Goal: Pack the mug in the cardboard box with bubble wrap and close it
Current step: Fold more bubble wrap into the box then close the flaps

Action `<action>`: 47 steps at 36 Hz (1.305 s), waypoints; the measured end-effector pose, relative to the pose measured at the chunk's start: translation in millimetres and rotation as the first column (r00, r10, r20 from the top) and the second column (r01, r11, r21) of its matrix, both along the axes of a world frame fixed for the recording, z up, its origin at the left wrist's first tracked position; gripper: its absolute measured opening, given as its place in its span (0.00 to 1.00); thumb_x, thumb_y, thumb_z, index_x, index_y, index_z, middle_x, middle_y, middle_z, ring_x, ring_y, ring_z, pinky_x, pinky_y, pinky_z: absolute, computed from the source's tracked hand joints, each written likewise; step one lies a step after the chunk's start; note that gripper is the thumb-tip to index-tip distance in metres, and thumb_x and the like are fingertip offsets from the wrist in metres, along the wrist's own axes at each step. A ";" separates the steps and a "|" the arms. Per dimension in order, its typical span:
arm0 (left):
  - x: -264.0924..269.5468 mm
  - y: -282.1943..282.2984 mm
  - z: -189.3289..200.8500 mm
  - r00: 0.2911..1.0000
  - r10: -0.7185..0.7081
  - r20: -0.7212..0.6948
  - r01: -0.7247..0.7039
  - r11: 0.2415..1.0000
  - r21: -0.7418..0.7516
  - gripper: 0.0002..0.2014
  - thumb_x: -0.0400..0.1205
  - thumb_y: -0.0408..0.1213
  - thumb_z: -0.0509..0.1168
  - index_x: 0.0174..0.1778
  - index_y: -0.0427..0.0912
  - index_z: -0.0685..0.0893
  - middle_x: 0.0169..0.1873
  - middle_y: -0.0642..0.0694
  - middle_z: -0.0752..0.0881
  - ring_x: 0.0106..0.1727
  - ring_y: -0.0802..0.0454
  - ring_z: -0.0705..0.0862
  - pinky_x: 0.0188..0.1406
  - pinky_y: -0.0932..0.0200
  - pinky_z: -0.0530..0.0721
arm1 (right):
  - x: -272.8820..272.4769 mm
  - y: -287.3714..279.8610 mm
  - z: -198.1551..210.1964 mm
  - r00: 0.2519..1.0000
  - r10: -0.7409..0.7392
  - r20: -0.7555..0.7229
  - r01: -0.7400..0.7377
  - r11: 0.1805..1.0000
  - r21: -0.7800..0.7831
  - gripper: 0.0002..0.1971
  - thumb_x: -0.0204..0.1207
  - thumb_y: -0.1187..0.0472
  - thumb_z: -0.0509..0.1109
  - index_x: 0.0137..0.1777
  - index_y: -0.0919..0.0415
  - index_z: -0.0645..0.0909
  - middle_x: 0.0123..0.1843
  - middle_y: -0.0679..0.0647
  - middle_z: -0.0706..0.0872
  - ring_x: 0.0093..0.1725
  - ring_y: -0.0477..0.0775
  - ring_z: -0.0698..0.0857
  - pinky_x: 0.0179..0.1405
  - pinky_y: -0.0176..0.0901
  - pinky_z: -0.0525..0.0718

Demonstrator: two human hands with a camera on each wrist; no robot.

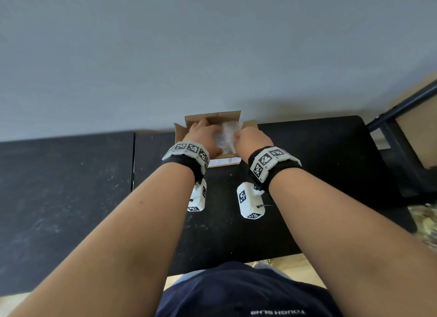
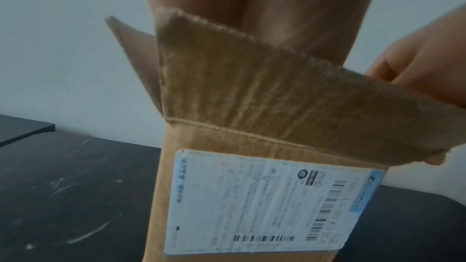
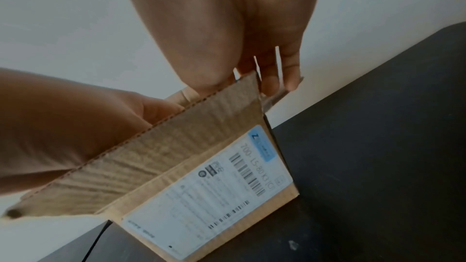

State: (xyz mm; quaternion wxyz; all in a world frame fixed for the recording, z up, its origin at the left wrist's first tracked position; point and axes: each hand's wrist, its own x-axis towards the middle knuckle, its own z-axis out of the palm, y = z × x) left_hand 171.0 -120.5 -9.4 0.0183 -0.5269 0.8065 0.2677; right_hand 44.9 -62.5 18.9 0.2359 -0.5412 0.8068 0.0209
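Observation:
An open cardboard box (image 1: 212, 117) stands at the far edge of the black table (image 1: 307, 165), against the wall. Crumpled clear bubble wrap (image 1: 230, 130) fills its opening. My left hand (image 1: 203, 137) reaches into the box from the left, fingers curved down over the wrap. My right hand (image 1: 253, 138) grips the wrap's right side with curled fingers. The mug is hidden. In the left wrist view the box (image 2: 252, 196) shows a white shipping label, and its raised near flap (image 2: 252, 91) hides my fingers. In the right wrist view my fingers (image 3: 290, 75) curl just above the box (image 3: 201, 196).
A grey wall (image 1: 212, 45) rises directly behind the box. A second black tabletop (image 1: 59, 186) adjoins on the left across a narrow gap. At the right stands a black metal frame (image 1: 402, 108) over a wooden floor. Bare table lies between the box and my body.

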 end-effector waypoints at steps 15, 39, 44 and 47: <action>-3.2 -1.7 -12.9 1.000 0.009 0.004 -0.009 1.000 -0.027 0.27 0.72 0.44 0.70 0.69 0.60 0.78 0.62 0.48 0.73 0.68 0.43 0.69 0.70 0.54 0.69 | -13.7 -25.1 -6.0 0.994 -0.017 -0.105 0.028 0.994 0.102 0.08 0.79 0.63 0.62 0.53 0.57 0.81 0.56 0.56 0.87 0.58 0.62 0.84 0.69 0.59 0.67; -6.3 4.5 -8.3 1.000 0.025 0.018 -0.025 0.999 -0.028 0.29 0.74 0.41 0.71 0.73 0.56 0.76 0.68 0.45 0.71 0.72 0.42 0.68 0.75 0.50 0.69 | -12.2 -1.3 -36.4 0.954 0.115 -0.276 -0.160 0.976 -0.150 0.13 0.80 0.61 0.62 0.58 0.61 0.85 0.66 0.58 0.75 0.63 0.62 0.77 0.58 0.52 0.74; -8.0 6.1 -5.0 0.999 0.027 0.033 -0.025 0.999 -0.036 0.28 0.75 0.40 0.71 0.73 0.56 0.76 0.69 0.45 0.71 0.73 0.41 0.68 0.75 0.47 0.70 | -16.5 8.5 -25.7 0.980 0.072 -0.186 -0.125 0.949 -0.288 0.13 0.78 0.61 0.61 0.58 0.57 0.83 0.60 0.58 0.79 0.57 0.63 0.80 0.54 0.51 0.73; -9.1 6.9 -2.7 0.998 0.034 0.047 -0.032 0.998 -0.048 0.28 0.76 0.39 0.70 0.73 0.56 0.76 0.69 0.45 0.71 0.73 0.42 0.68 0.74 0.48 0.71 | -18.8 11.4 -20.3 0.982 0.086 -0.170 -0.147 0.911 -0.385 0.14 0.79 0.60 0.60 0.60 0.53 0.83 0.57 0.54 0.81 0.58 0.59 0.80 0.54 0.50 0.70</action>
